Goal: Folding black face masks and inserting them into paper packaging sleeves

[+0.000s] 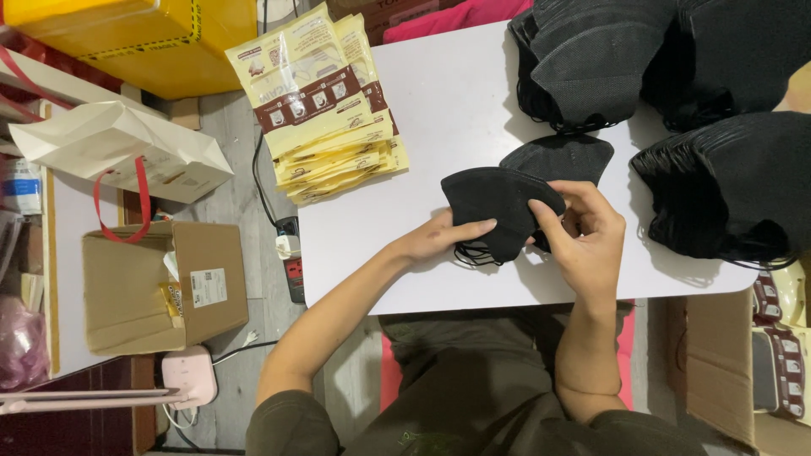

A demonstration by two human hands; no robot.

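White tabletop (405, 228) is bearing a folded black fabric mask (494, 203) lying crosswise, ear loops half-hidden, both left hand (439, 238) and right hand (587, 232) pinching it.

A fanned stack of flat cream-and-brown printed pouches (325, 105) lies on the white desk's (439, 101) far left corner. Left of the desk, on the floor, stands an open brown cardboard box (160, 287) bearing a white label (208, 288); beyond it, a white paper bag with red handles (118, 152) and a yellow carton (144, 38)
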